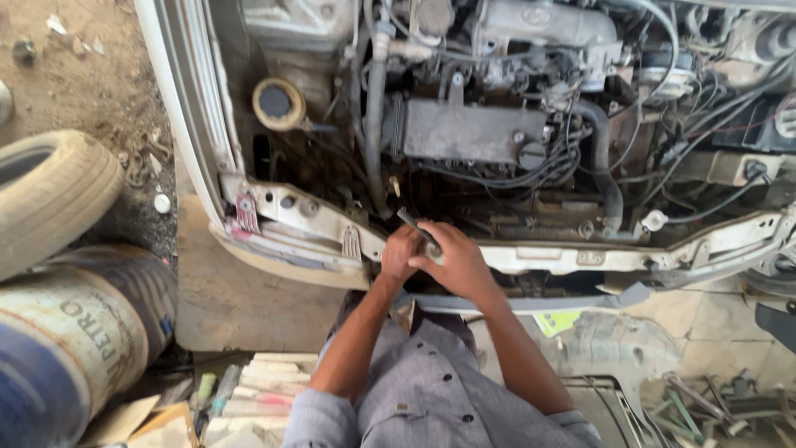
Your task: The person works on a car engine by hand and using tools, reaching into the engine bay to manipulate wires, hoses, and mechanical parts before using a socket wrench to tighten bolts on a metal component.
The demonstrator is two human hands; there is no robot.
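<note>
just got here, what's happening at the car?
A person in a grey shirt leans over the open engine bay. Both hands meet at the white front crossmember: the right hand and left hand grip a dark metal tool angled down into the bay. A tyre and a drum sit nearby.

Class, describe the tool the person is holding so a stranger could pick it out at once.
Start at the open engine bay and drop to its white front crossbar. At the bar's middle, both hands meet: left hand, right hand. The tool is the short dark metal bar poking up from them, straight among curved hoses.
</note>
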